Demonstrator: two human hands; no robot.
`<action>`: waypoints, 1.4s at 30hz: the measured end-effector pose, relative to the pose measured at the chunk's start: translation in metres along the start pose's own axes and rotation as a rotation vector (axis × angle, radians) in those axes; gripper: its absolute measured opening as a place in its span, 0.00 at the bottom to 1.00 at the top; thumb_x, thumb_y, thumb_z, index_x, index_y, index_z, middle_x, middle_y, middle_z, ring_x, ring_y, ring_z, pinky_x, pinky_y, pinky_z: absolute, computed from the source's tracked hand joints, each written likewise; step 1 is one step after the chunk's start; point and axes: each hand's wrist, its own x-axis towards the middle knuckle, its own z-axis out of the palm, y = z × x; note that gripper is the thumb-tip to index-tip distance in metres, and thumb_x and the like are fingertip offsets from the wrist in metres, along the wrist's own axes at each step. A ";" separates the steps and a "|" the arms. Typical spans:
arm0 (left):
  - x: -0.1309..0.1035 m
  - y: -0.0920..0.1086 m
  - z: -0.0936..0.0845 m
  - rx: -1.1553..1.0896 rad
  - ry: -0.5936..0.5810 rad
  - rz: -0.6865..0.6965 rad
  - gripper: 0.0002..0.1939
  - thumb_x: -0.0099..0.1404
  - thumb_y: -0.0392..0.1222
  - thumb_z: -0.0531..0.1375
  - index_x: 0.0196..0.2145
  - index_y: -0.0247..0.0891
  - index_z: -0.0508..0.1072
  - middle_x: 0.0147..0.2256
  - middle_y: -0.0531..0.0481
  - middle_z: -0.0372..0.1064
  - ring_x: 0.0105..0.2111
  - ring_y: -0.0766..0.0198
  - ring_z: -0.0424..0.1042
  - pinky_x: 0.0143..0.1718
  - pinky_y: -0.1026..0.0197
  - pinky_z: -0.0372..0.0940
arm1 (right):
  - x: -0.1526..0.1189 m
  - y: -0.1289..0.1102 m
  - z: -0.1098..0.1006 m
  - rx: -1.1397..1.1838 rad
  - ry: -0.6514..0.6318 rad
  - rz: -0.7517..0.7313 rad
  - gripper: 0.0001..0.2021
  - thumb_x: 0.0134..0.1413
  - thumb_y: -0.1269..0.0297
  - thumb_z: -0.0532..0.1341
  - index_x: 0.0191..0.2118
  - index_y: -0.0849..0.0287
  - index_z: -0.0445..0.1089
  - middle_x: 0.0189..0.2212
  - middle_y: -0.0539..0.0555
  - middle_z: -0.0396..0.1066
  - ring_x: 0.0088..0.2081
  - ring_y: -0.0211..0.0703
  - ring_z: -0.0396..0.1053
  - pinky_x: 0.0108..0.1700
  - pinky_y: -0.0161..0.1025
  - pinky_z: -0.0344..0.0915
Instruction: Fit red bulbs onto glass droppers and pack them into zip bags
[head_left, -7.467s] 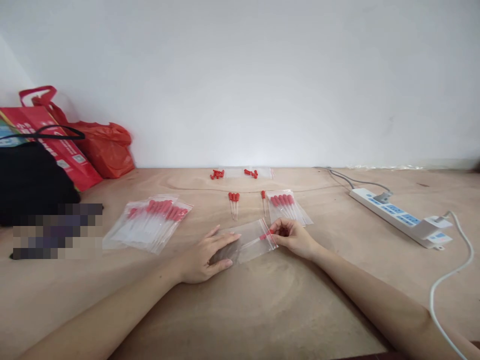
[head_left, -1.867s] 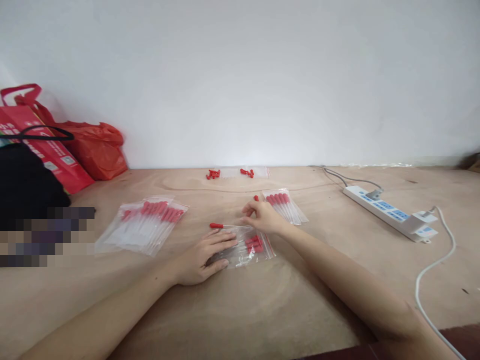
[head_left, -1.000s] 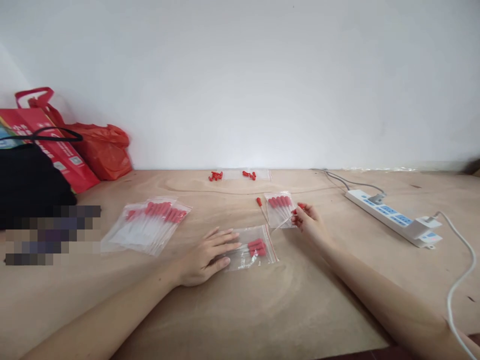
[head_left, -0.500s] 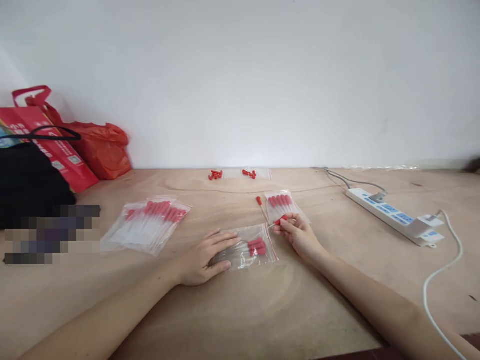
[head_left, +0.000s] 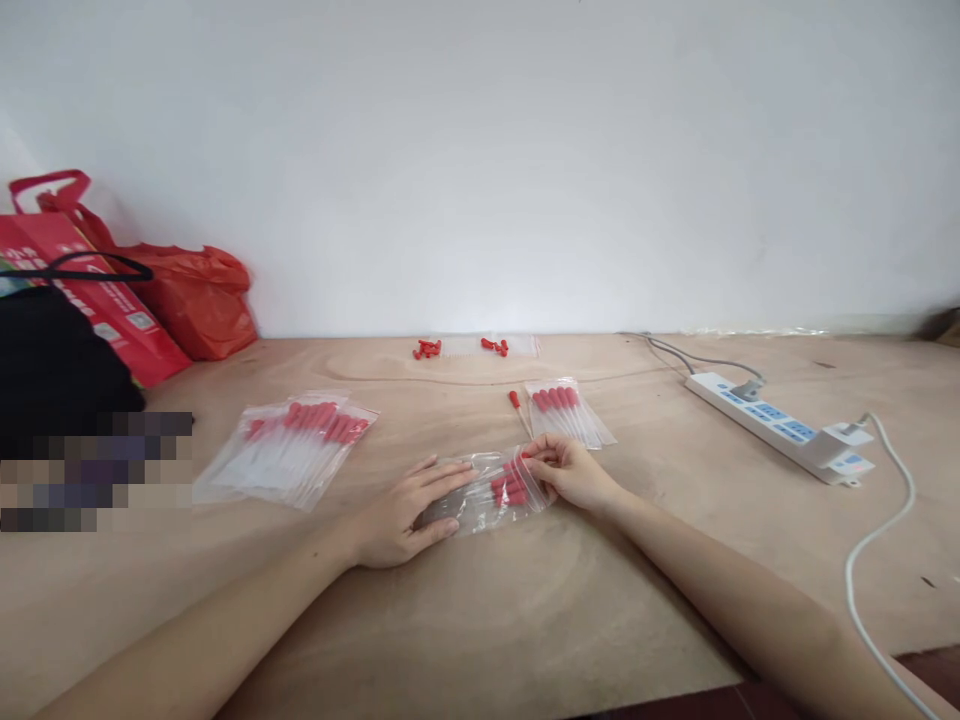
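My left hand lies flat with fingers spread on the left end of a clear zip bag, pressing it to the table. Inside the bag are several droppers with red rubber bulbs and thin clear stems. At the bag's right, open end, my right hand pinches another dropper by its red bulb; its stem points left into the bag, and the fingers partly hide it. Just behind that hand lies a loose dropper, beside a bag of droppers at the right.
A pile of filled zip bags lies at the left. Farther back are loose red bulbs and a flat clear bag near the wall. A power strip with a white cable occupies the right; red bags stand at the far left.
My right hand has moved left and slightly down to the bag's mouth, bringing the dropper's stem and bulb into it. The left hand stays on the bag. The view has shifted slightly.
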 end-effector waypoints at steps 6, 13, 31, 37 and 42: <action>0.000 0.001 -0.001 -0.005 -0.005 -0.011 0.26 0.63 0.44 0.50 0.58 0.46 0.49 0.58 0.51 0.48 0.58 0.56 0.46 0.58 0.45 0.41 | -0.003 -0.001 0.006 -0.123 -0.051 -0.105 0.12 0.44 0.57 0.58 0.24 0.61 0.69 0.22 0.51 0.71 0.25 0.37 0.67 0.27 0.34 0.64; 0.000 -0.003 0.001 -0.030 0.022 0.030 0.22 0.63 0.43 0.51 0.56 0.49 0.55 0.58 0.51 0.47 0.57 0.57 0.48 0.57 0.46 0.41 | 0.012 -0.011 -0.013 -0.456 0.081 -0.142 0.08 0.44 0.65 0.54 0.23 0.60 0.69 0.22 0.51 0.71 0.25 0.39 0.67 0.28 0.35 0.62; -0.002 -0.003 0.002 0.037 -0.018 0.000 0.23 0.64 0.45 0.49 0.56 0.48 0.54 0.59 0.50 0.46 0.58 0.57 0.47 0.58 0.45 0.40 | 0.086 -0.040 0.010 -0.940 0.310 -0.081 0.26 0.48 0.77 0.49 0.56 0.69 0.46 0.40 0.68 0.65 0.43 0.52 0.64 0.40 0.43 0.61; -0.001 -0.003 0.002 0.045 -0.012 -0.007 0.23 0.63 0.44 0.49 0.57 0.46 0.53 0.58 0.49 0.47 0.58 0.56 0.47 0.57 0.45 0.42 | 0.037 -0.018 -0.029 -0.345 0.434 -0.247 0.31 0.50 0.64 0.49 0.58 0.63 0.36 0.31 0.52 0.61 0.24 0.37 0.64 0.26 0.38 0.64; 0.000 0.000 0.000 0.058 -0.026 -0.017 0.24 0.63 0.44 0.48 0.57 0.46 0.51 0.59 0.50 0.46 0.58 0.57 0.46 0.57 0.46 0.42 | 0.006 0.006 -0.029 -0.021 0.518 -0.254 0.26 0.48 0.59 0.52 0.53 0.56 0.45 0.29 0.46 0.55 0.24 0.34 0.65 0.26 0.36 0.67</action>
